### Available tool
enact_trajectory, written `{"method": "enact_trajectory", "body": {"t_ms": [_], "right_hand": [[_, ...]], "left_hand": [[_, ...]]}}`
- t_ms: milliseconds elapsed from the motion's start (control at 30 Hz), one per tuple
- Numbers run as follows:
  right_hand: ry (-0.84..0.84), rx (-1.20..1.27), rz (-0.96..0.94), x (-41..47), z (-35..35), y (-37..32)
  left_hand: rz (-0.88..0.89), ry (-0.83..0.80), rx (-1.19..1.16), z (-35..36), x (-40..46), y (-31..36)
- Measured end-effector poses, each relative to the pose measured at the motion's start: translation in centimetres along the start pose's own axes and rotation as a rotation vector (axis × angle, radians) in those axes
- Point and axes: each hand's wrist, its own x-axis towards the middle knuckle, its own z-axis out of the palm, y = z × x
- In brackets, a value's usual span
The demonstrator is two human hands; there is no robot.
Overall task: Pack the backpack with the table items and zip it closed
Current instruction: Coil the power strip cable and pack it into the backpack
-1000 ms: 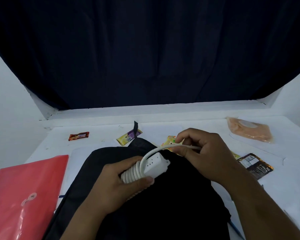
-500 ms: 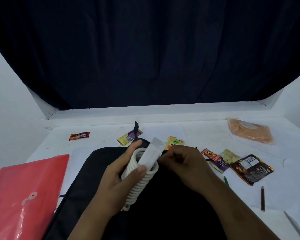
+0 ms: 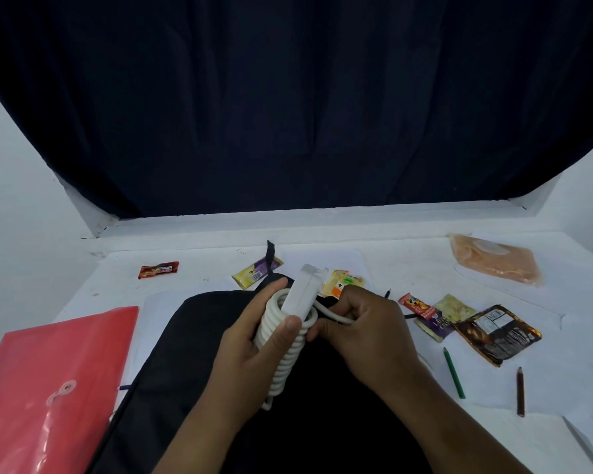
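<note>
White extension block (image 3: 305, 292) wrapped in its own white cord (image 3: 285, 354), held upright above the black backpack (image 3: 192, 336), near its far end. Gripped by the left hand (image 3: 254, 350): fingers curled round the far side of the coil, thumb pressed across the front turns. Loose tail of the cord pinched in the curled fingers of the right hand (image 3: 363, 333), just beside the block.

Likely step: winding or tucking the last stretch of cord before packing. Risks from here, as judgement only:
- Springy coil slipping down off the block if the thumb eases; lower turns already hanging past the palm.
- Untucked tail unwinding inside the bag and snagging the zip.
- No opening of the backpack plainly visible; a bulky bundle probably awkward to push in with one hand.
- Small things close to the bag liable to be swept off the desk (image 3: 425, 268) by a forearm: green pencil (image 3: 454, 372), brown pencil (image 3: 520, 391).

Further out on the desk: red folder (image 3: 48, 388) at left, red-brown wrapper (image 3: 158, 269), yellow and purple wrapper (image 3: 256, 272), yellow-orange packet (image 3: 344, 282) behind the block, small red packet (image 3: 415, 305), pale yellow sachet (image 3: 454, 309), dark brown pouch (image 3: 497, 333), orange bag (image 3: 497, 263) at far right.

Writing: white panel of small print on the brown pouch, and lettering on the purple edge under the sachet, both too small to read. No brand legible anywhere.
</note>
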Motion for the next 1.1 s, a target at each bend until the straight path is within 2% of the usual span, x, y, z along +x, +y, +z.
{"method": "enact_trajectory", "body": {"t_ms": [167, 300, 400, 500, 667, 800, 967, 1100], "right_hand": [[-0.070, 0.031, 0.008, 0.2, -0.6, 0.0], [-0.187, 0.070, 0.030, 0.8, -1.4, 0.5], [-0.158, 0.104, 0.013, 0.8, -1.2, 0.5], [-0.118, 0.116, -0.037, 0.8, -1.0, 0.8], [-0.222, 0.115, -0.098, 0.7, -0.9, 1.2], [-0.250, 0.167, -0.124, 0.9, -0.7, 1.1], [-0.239, 0.113, -0.159, 1.1, -1.1, 1.2], [-0.278, 0.106, -0.170, 0.9, -1.3, 1.4]], "left_hand": [[0.031, 0.016, 0.068, -0.3, 0.3, -0.1], [-0.044, -0.007, 0.075, -0.4, 0.2, -0.3], [-0.103, -0.112, -0.002, -0.7, 0.3, -0.1], [-0.201, -0.251, -0.191, -1.6, 0.5, 0.2], [-0.185, -0.359, -0.245, -3.2, 0.7, 0.3], [-0.167, -0.336, -0.279, -2.7, 0.6, 0.1], [-0.162, -0.323, -0.271, -2.2, 0.7, 0.1], [-0.129, -0.285, -0.202, -2.2, 1.1, 0.6]]}}
